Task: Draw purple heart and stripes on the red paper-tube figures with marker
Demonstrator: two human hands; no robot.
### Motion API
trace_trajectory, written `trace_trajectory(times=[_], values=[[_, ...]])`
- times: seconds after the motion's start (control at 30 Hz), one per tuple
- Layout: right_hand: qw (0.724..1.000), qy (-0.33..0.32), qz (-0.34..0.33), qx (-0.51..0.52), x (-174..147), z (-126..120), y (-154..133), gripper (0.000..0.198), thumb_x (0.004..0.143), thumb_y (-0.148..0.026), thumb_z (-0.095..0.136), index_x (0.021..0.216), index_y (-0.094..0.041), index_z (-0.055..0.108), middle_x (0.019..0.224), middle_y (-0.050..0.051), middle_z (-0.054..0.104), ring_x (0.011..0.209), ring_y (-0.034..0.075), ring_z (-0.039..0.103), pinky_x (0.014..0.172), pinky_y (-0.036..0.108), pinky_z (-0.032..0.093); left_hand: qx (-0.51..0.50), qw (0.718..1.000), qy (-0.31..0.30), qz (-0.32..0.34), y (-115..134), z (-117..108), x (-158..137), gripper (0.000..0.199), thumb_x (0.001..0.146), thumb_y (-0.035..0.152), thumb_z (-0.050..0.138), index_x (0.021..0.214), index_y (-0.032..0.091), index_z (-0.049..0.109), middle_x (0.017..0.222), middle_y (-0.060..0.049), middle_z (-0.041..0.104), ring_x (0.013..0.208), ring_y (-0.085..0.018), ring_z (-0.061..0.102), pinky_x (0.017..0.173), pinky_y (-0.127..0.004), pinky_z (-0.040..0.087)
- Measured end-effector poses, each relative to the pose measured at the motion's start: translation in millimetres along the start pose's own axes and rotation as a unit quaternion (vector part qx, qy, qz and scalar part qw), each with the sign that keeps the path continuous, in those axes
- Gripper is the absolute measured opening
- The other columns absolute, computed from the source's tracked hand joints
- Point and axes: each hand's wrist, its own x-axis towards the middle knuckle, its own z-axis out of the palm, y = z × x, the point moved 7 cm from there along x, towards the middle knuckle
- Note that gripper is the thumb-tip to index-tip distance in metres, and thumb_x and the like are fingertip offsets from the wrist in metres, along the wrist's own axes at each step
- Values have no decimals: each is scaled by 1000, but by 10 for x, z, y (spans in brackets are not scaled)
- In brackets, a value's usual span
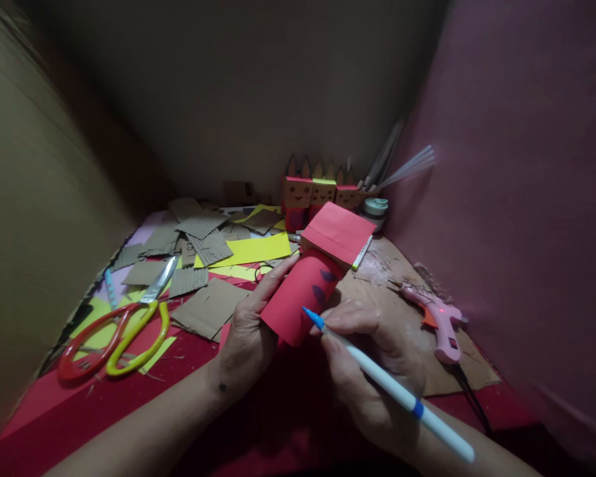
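Observation:
My left hand (252, 324) is wrapped round a red paper figure (298, 298), a rolled tube body with a box-shaped head topped in red. The figure is tilted, its head pointing away from me and to the right. Dark blue leaf-like marks run along the right side of the tube. Between the thumb and fingers of my right hand (372, 358) is a white marker (397, 387) with a blue tip and a blue band. Its tip meets or nearly meets the red paper below the marks; I cannot tell if they touch.
Scissors (139, 324) with red and yellow handles lie at left, beside cardboard scraps (211, 308) and yellow paper (258, 250). A pink glue gun (444, 331) rests on a cardboard sheet (461, 377) at right. Several box-headed figures (322, 191) and a small jar (376, 211) stand behind.

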Motion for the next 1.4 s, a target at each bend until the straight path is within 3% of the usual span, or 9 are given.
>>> trace_trajectory(times=[0.17,0.33,0.63,0.8,0.97,1.1,1.2,1.4], values=[[1000,5,-7,-8,7,-1,-17,27,84,-2,63,96,-25,66,77,-2,67,75,15,67,62,24,56,-16,999,7,-34,-36,13,-1,41,81,46,78,119,30,75,124,-6,73,106,-30,73,100,-51,60],[1000,9,2,-6,11,3,-11,25,84,-3,63,94,-25,66,77,0,68,77,17,69,63,27,58,-16,999,11,-36,-33,15,-10,44,79,45,79,120,28,74,129,-8,71,114,-33,70,107,-56,54],[1000,2,4,-8,1,-6,6,26,85,-3,63,96,-26,66,78,0,67,77,16,68,63,26,56,-13,999,20,-39,-34,0,-8,42,79,46,80,117,29,76,125,-7,73,112,-32,70,105,-54,55],[1000,3,-8,-29,22,-6,-31,23,84,-3,62,92,-24,64,75,0,68,73,17,69,58,26,56,4,1000,1,-2,-5,-2,-13,44,76,41,85,118,34,77,126,-3,74,114,-30,69,108,-51,53],[999,11,2,-40,20,-10,-26,22,85,-4,62,91,-24,63,76,0,69,70,16,68,54,25,55,15,1000,-6,-3,-5,16,-13,47,77,44,83,121,30,75,127,-6,73,117,-33,68,111,-56,50],[999,12,3,-37,16,-3,-9,22,85,-3,62,91,-25,64,75,0,69,71,16,68,51,23,51,25,1000,1,3,3,-1,-17,49,72,40,88,119,34,77,127,-4,73,119,-34,67,114,-57,47],[1000,11,5,-29,13,1,4,22,86,-3,61,91,-25,63,75,-1,67,64,14,64,47,23,46,28,999,-7,14,9,-6,-26,41,79,44,82,119,35,77,126,-3,74,118,-32,67,115,-56,46],[1000,-5,9,-17,17,9,2,23,87,-2,59,93,-25,61,77,-2,66,49,9,51,43,22,42,32,999,-23,26,18,10,-20,47,75,39,85,121,35,75,127,-3,73,115,-32,68,109,-54,52]])
